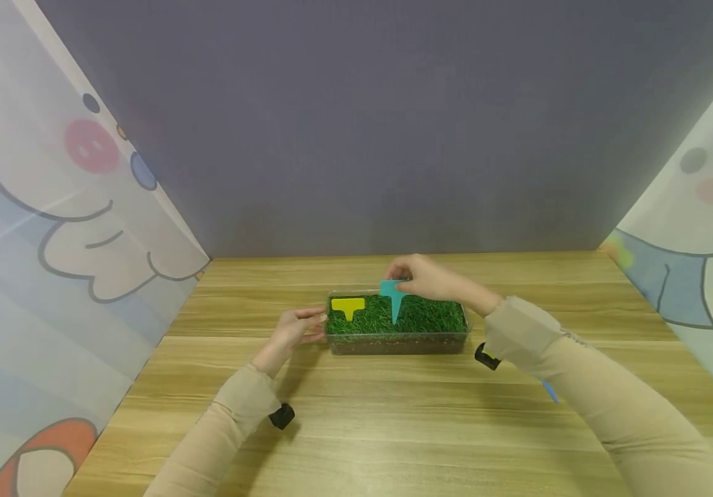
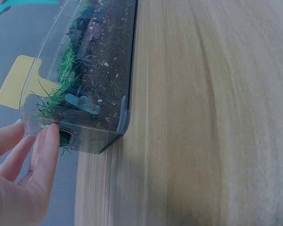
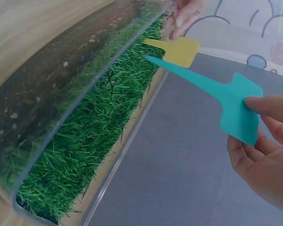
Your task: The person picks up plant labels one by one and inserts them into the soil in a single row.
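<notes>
A clear plastic planter box (image 1: 396, 343) holds dark soil and short green grass (image 1: 433, 315). Between the thumb and fingers of my right hand (image 1: 427, 277) is the broad head of a teal T-shaped plant label (image 3: 243, 108). Its pointed stem angles down to the grass, over the middle of the box in the head view. At the box's left end, my left hand (image 1: 290, 331) touches the wall and rim with extended fingers (image 2: 46, 157). Close to that hand, a yellow plant label (image 1: 348, 305) stands upright with its stem in the grass.
The box rests on a wood-grain table (image 1: 356, 414). A blue strip-like thing (image 1: 550, 391) lies partly hidden under my right forearm. Behind the table rises a grey panel (image 1: 356, 138), with cartoon-printed panels at both sides.
</notes>
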`<action>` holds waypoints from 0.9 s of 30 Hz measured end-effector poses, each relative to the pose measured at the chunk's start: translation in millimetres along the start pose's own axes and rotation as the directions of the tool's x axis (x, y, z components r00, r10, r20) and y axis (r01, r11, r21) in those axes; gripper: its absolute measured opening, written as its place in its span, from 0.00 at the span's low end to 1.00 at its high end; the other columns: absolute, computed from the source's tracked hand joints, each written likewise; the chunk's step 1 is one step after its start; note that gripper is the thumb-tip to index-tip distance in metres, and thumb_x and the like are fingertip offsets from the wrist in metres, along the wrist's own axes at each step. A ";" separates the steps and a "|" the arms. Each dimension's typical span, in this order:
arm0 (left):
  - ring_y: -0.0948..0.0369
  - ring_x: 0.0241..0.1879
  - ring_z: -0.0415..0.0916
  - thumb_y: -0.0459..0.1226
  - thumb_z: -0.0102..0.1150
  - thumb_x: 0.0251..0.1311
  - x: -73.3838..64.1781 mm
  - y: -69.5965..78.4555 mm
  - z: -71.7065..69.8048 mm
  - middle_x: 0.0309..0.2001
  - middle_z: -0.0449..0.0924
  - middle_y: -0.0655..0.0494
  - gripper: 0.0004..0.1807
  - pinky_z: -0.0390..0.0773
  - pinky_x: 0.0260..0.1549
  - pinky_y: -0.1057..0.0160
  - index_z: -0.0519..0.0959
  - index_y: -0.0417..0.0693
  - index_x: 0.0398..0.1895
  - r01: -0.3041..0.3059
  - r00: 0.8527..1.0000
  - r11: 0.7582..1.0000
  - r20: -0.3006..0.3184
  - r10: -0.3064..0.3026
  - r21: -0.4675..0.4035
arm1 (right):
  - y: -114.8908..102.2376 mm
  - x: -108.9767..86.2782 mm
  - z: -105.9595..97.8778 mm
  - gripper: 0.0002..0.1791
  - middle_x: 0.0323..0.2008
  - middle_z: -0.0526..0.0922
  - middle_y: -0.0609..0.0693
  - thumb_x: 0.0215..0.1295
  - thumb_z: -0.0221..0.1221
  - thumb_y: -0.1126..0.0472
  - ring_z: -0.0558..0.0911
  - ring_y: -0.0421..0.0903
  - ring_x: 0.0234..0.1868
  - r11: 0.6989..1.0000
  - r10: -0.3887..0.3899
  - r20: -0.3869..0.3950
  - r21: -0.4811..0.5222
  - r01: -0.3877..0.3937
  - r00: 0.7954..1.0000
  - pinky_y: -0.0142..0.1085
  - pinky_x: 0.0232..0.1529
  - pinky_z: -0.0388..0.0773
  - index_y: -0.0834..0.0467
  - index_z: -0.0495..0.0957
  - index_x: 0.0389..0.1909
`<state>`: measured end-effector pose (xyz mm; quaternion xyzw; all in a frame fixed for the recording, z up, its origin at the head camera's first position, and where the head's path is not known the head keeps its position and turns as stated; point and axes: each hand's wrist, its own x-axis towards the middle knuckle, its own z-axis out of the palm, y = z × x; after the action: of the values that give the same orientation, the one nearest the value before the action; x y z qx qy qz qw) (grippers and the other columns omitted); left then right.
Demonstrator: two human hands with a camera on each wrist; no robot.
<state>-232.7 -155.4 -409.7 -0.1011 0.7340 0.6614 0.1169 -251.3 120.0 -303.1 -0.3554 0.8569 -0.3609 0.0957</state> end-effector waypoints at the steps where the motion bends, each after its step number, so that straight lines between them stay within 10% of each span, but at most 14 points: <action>1: 0.58 0.34 0.73 0.32 0.55 0.57 0.1 0.0 -0.1 0.53 0.68 0.39 0.19 0.79 0.43 0.58 0.72 0.36 0.53 0.001 1.000 1.000 0.001 -0.001 0.001 | -0.1 1.2 1.3 0.08 0.34 0.80 0.53 0.57 0.53 0.71 0.78 0.46 0.36 1.000 0.000 -0.011 0.002 0.000 1.000 0.35 0.39 0.78 0.64 0.75 0.38; 27: 0.59 0.33 0.75 0.36 0.61 0.51 19.8 -18.2 -8.9 0.49 0.72 0.43 0.22 0.80 0.39 0.62 0.73 0.38 0.51 -0.035 0.999 0.999 0.032 0.036 -0.019 | 7.2 23.7 25.4 0.08 0.33 0.80 0.54 0.57 0.53 0.71 0.77 0.48 0.38 0.996 0.070 -0.103 -0.044 -0.075 0.992 0.40 0.43 0.77 0.63 0.76 0.38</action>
<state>-246.4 -166.1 -432.1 -0.0785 0.7277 0.6714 0.1160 -261.7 93.4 -324.2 -0.3076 0.8813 -0.3542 0.0566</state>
